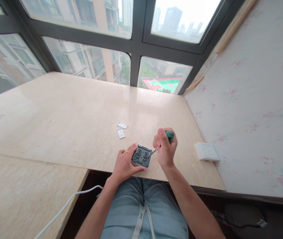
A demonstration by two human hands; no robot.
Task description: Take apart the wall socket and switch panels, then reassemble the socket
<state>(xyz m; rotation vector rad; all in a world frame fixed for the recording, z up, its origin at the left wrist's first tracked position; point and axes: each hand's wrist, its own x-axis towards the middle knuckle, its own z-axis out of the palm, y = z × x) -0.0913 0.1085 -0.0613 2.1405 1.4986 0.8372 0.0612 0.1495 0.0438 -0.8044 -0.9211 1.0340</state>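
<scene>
My left hand (126, 164) grips a square wall socket (141, 156) by its left and near edges, close to the front edge of the stone sill. The socket has a dark inner face with two groups of slots and a white rim. My right hand (165, 147) is closed round a screwdriver (170, 134) with a green and grey handle. Its thin metal shaft slants down to the left, and the tip meets the right part of the dark face. Beyond the socket lie two small white plastic covers (122, 125) (121, 133).
A white wall socket box (207, 151) stands at the right, against the flowered wall (256, 116). The pale stone sill (69, 116) reaches back to dark window frames (135, 43). A white cable (69, 199) hangs over the lower left sill.
</scene>
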